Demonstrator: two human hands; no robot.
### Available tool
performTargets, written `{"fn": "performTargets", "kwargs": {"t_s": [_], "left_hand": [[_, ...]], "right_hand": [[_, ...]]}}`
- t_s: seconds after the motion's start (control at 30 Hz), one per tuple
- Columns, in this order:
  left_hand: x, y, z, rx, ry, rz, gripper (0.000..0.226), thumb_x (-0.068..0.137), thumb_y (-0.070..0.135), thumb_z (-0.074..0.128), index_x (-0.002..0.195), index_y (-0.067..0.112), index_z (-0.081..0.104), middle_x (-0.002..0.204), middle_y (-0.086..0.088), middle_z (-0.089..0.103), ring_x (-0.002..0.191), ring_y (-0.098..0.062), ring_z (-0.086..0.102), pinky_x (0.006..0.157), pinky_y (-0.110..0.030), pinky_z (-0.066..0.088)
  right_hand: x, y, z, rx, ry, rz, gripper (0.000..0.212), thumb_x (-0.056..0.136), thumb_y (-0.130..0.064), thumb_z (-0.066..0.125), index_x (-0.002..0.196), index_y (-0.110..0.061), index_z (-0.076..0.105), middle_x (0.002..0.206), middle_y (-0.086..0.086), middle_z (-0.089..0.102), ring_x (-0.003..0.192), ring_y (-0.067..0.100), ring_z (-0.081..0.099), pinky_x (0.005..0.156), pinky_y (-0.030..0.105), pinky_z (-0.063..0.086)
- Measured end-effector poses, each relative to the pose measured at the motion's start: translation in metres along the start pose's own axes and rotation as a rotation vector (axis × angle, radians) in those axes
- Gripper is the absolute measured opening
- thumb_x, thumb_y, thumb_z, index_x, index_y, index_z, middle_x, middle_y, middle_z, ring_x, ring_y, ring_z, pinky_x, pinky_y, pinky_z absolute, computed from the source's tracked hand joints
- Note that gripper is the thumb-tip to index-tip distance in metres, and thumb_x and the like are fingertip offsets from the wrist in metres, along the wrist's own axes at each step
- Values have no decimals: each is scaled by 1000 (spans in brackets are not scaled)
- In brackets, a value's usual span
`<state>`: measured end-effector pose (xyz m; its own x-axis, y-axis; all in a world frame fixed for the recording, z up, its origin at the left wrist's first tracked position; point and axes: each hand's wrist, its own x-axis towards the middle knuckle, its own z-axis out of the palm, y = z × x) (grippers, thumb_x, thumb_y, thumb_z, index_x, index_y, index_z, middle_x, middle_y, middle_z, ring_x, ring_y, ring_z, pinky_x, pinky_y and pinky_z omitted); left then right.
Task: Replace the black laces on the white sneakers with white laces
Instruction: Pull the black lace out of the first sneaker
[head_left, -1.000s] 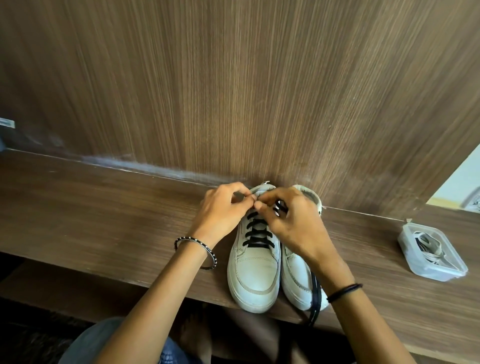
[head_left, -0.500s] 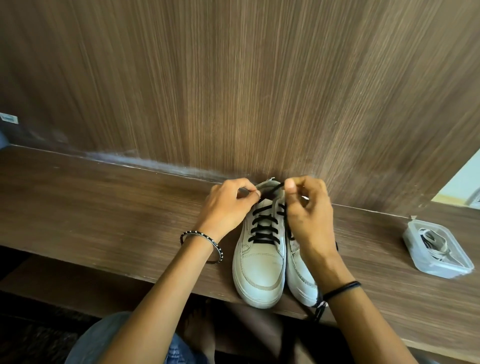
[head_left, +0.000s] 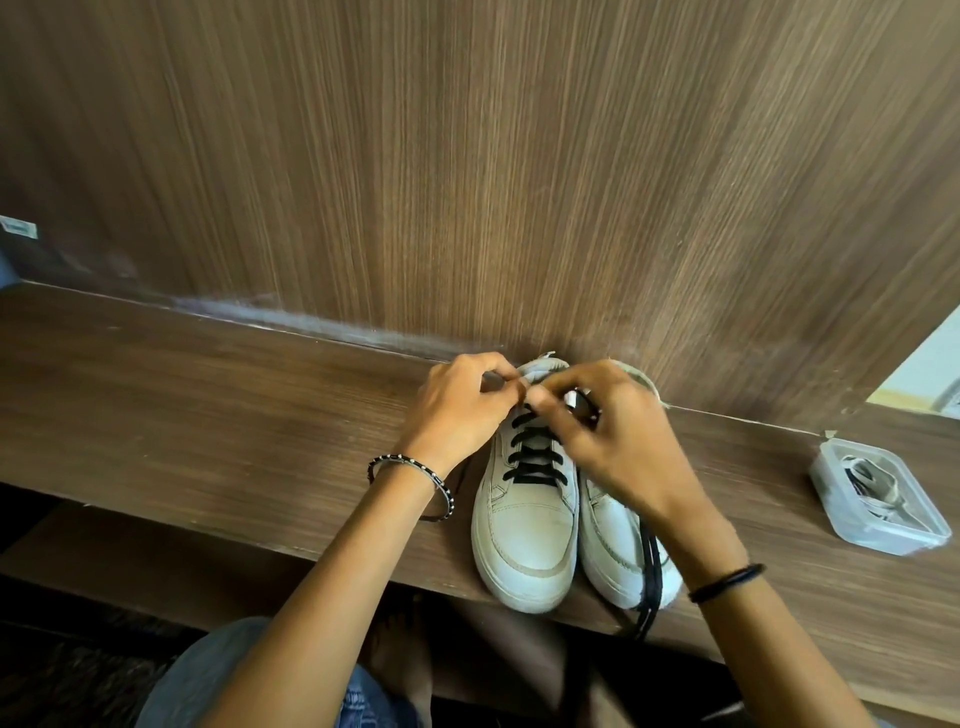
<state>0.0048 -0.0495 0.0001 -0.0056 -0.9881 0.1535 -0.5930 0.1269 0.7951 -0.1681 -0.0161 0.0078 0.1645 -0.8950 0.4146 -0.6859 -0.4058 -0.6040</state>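
Both hands are up at the top of the left-hand sneaker (head_left: 530, 535): the left hand (head_left: 457, 410) pinches its upper edge by the top eyelet, and the right hand (head_left: 618, 447) pinches the black lace (head_left: 535, 457) right beside it, fingertips almost touching. The second sneaker (head_left: 613, 540) sits snug against the first on the bench (head_left: 208, 415), heels to the wooden wall (head_left: 519, 182), with a loose black lace (head_left: 652, 577) draped over its toe and dangling off the bench edge. Well off to the right, a clear plastic box (head_left: 831, 462) holds coiled laces.
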Motion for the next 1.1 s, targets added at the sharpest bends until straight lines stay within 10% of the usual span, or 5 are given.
{"fn": "performTargets", "kwargs": {"t_s": [0.17, 0.37, 0.8, 0.9, 1.1], "left_hand": [[-2, 2, 0, -10, 3, 4, 13, 93, 41, 67, 95, 31, 76, 84, 13, 71, 91, -9, 66, 74, -27, 48], [-2, 1, 1, -13, 8, 1, 13, 93, 42, 66, 93, 33, 75, 84, 11, 72, 92, -13, 66, 82, -34, 54], [-3, 2, 0, 24, -5, -6, 18, 94, 46, 64, 99, 32, 74, 97, 9, 73, 100, -17, 65, 86, -38, 55], [-2, 2, 0, 23, -5, -2, 18, 94, 45, 64, 99, 32, 75, 98, 9, 73, 101, -16, 65, 87, -38, 54], [0, 1, -1, -28, 0, -8, 13, 93, 39, 66, 96, 33, 77, 94, 13, 74, 99, -12, 66, 87, -34, 53]], "right_hand": [[3, 5, 19, -282, -24, -59, 13, 97, -26, 67, 98, -15, 74, 105, -1, 54, 81, 21, 62, 66, 49, 55], [1, 1, 15, -6, 63, 135, 18, 104, -22, 55, 87, -15, 61, 98, -1, 54, 82, 8, 55, 76, 16, 45], [7, -15, -12, 1691, 292, 394, 27, 107, -20, 42, 83, -10, 48, 66, 0, 50, 68, 14, 59, 65, 24, 55], [9, -11, -7, 1426, 313, 477, 26, 108, -23, 43, 86, -10, 47, 65, -3, 42, 56, 7, 35, 51, 17, 37], [-2, 2, 10, -103, 26, -63, 11, 96, -28, 69, 100, -19, 74, 96, -6, 55, 75, 0, 55, 70, 11, 45]]}}
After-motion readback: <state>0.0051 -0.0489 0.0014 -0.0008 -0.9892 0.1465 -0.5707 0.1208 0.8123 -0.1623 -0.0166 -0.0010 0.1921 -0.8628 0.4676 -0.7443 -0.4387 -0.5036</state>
